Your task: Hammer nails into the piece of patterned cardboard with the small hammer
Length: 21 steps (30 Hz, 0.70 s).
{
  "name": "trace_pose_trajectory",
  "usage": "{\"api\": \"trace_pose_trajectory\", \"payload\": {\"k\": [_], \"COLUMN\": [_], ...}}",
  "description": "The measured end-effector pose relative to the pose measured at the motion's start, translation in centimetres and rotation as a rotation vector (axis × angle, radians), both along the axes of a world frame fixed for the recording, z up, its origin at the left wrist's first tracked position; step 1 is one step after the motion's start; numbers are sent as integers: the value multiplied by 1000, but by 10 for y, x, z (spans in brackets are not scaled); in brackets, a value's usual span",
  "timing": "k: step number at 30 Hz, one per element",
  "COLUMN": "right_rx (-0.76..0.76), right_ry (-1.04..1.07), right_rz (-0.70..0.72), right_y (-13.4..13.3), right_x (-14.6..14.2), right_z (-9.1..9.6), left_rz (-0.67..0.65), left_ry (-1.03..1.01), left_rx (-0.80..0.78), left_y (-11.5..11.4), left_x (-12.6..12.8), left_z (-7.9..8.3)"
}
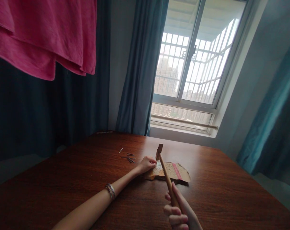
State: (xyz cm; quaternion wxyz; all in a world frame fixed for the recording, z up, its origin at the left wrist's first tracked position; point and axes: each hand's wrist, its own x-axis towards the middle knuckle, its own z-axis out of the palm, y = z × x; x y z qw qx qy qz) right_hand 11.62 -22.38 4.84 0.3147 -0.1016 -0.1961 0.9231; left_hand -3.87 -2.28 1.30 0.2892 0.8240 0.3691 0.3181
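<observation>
Two bare hands work over a brown wooden table (63, 179). The right hand (177, 212), low in the view, is wrapped around the lower handle of a hammer (168, 179), with the thumb laid along the wood. The handle slants forward and to the left, away from the body, so that the head (159, 151) ends up just beside the fingertips of the left hand (147, 164), a little to their right. The two look very close, but whether the head touches anything cannot be told from this angle.

The left hand reaches in from the lower left, a bracelet (110, 191) on its wrist. Its thumb and forefinger are pressed together at the left end of a piece of cardboard (171, 169); anything pinched between them is too small to make out. The cardboard lies flat in front of the person, its long axis running left to right, with the hammer's handle crossing above it in the view. The left hand is the nearer one to it; the right hand is closer to the body.

Several nails (130, 158) lie loose on the table, left of the left hand and slightly beyond it, much nearer to it than to the right.
</observation>
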Motion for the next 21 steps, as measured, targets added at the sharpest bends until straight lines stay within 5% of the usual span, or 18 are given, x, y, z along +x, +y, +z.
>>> {"api": "trace_pose_trajectory", "payload": {"k": [11,16,21], "right_rx": [50,34,190], "right_ry": [-140,-571,-792], "right_rz": [-47,-406,-760], "right_y": [-4,-12,-8], "right_x": [-5,-13,-19], "right_z": [7,1,-13], "left_rz": [-10,-35,-19], "left_ry": [-1,11,21], "left_rx": [38,64,64], "left_y": [4,5,6], "left_x": [0,-1,-1], "left_z": [-5,-5,-7]}}
